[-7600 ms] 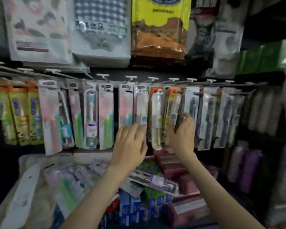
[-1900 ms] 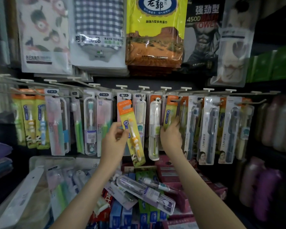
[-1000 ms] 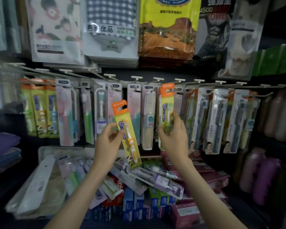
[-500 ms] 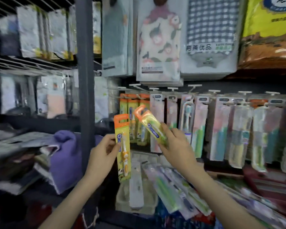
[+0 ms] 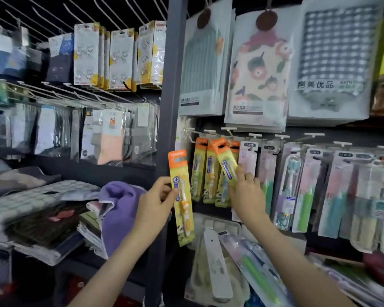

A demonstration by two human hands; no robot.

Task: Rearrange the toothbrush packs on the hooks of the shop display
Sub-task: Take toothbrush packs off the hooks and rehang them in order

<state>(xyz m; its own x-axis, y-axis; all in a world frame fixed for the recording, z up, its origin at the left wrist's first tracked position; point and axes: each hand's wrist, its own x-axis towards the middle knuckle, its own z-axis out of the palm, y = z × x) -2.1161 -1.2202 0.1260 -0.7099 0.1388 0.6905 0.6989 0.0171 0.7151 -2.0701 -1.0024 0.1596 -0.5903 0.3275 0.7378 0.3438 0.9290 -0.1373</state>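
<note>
My left hand (image 5: 154, 202) grips a yellow toothbrush pack with an orange top (image 5: 182, 209), held upright in front of the dark upright post. My right hand (image 5: 246, 193) pinches a second yellow and orange pack (image 5: 224, 162), tilted with its top near the white hooks (image 5: 227, 130). Behind it hang matching yellow packs (image 5: 201, 171) at the left end of the hook row. Pink, green and blue toothbrush packs (image 5: 297, 189) fill the hooks to the right.
A dark post (image 5: 172, 89) splits the display. Left of it are shelves with folded cloths, a purple towel (image 5: 118, 207) and hanging packs. Towel packs (image 5: 259, 69) hang above the toothbrush row. Loose toothbrush packs (image 5: 253, 269) lie in a bin below.
The view has swung left along the display. My right hand has raised its tilted pack up to the left-end hooks with the matching yellow packs. My left hand still holds its pack upright.
</note>
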